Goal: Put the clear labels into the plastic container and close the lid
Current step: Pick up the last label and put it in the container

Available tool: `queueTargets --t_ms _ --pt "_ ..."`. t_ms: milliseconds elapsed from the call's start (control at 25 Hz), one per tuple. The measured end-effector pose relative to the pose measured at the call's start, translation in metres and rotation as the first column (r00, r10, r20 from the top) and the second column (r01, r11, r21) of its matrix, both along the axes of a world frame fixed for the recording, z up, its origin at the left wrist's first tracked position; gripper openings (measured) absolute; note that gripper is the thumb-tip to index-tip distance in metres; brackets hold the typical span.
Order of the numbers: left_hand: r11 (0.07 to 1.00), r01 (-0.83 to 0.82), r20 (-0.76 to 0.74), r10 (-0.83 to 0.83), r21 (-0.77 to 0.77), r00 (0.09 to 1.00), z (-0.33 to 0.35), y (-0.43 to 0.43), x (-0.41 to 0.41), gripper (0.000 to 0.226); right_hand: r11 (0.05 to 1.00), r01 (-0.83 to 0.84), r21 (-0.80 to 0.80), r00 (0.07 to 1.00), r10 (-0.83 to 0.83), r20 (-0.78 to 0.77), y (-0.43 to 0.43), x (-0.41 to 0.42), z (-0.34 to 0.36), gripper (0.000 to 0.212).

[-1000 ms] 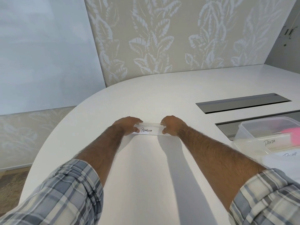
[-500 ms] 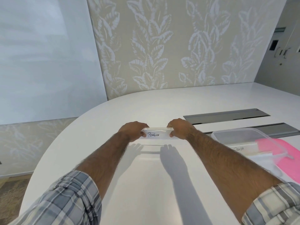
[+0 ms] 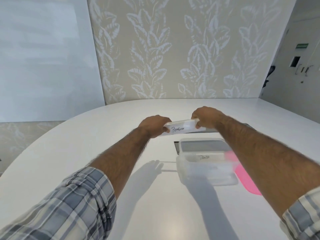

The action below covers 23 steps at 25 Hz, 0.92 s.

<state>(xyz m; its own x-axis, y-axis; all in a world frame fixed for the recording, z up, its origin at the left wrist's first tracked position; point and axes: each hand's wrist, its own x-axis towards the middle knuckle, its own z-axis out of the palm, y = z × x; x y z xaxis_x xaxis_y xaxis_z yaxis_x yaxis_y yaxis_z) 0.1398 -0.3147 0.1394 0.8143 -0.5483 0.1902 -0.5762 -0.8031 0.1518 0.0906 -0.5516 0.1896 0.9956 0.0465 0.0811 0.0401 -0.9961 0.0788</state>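
Your left hand (image 3: 154, 125) and right hand (image 3: 206, 117) pinch the label (image 3: 181, 128) by its ends. The open tub (image 3: 207, 166) sits at 5 o'clock of it, with a pink lid (image 3: 245, 179) at the tub's 3 o'clock.

The handwritten word "PENGUIN" stands on the clear label (image 3: 180, 127) at twelve o'clock, while the writing on another label in the plastic container (image 3: 206, 168) is too blurred to read.

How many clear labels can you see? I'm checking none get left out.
2 for sure: the Penguin label held above the table by both hands, and one label with blurred writing inside the plastic container. More may lie hidden in there.
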Motion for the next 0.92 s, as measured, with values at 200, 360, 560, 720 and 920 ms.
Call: queueTargets --t_ms 200,360,560,720,920 --pt "0.999 -0.002 -0.003 0.002 0.042 1.0 -0.003 -0.084 -0.036 0.033 0.999 0.033 0.016 0.999 -0.032 -0.037 -0.079 -0.032 -0.012 0.043" --pt "0.998 -0.021 -0.052 0.025 0.067 0.998 -0.016 -0.115 -0.04 0.038 0.999 0.028 0.041 0.998 -0.026 -0.056 -0.107 -0.033 -0.036 0.05" --pt "0.995 -0.065 -0.133 0.074 0.072 0.988 -0.041 -0.128 -0.034 0.043 1.0 -0.001 0.03 0.994 0.004 -0.11 -0.12 -0.026 -0.065 0.049" --pt "0.989 -0.075 -0.155 0.095 0.129 0.983 -0.061 -0.138 -0.03 0.043 0.998 -0.069 -0.003 0.989 0.068 -0.135 -0.126 -0.018 -0.081 0.049" --pt "0.974 -0.067 -0.145 0.1 0.214 0.984 -0.072 -0.144 -0.023 0.047 0.992 -0.107 -0.065 0.985 0.097 -0.145 -0.127 -0.014 -0.098 0.045"
